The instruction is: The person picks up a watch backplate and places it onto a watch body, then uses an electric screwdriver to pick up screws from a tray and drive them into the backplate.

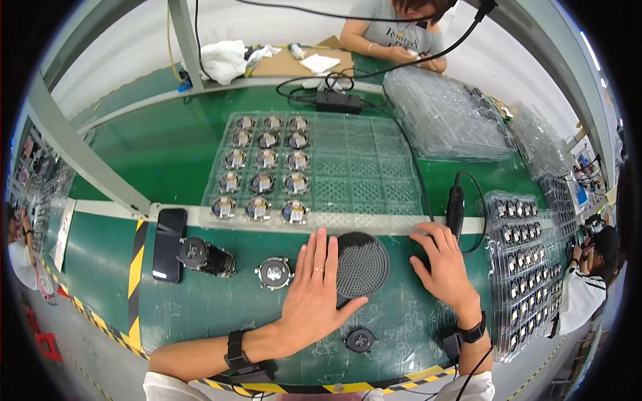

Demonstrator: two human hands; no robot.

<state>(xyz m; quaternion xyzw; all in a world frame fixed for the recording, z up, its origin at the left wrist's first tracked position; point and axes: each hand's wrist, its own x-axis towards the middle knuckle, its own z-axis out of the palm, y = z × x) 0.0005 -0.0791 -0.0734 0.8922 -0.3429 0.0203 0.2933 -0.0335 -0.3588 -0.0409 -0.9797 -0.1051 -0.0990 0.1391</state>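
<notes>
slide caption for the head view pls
Left hand and right hand flank a round dark pad; beyond it, a part-filled clear tray.

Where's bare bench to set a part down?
Front right: between the small disc and black box. Front left: between the black stack and left forearm. Far side: between the post and big tray. Crowded: beside the left hand, with watch case and pad; right side, taken by the right tray.

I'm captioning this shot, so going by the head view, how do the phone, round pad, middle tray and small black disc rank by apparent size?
1. Middle tray
2. Round pad and phone, unranked: the phone looks longer, the pad wider
3. Small black disc
</notes>
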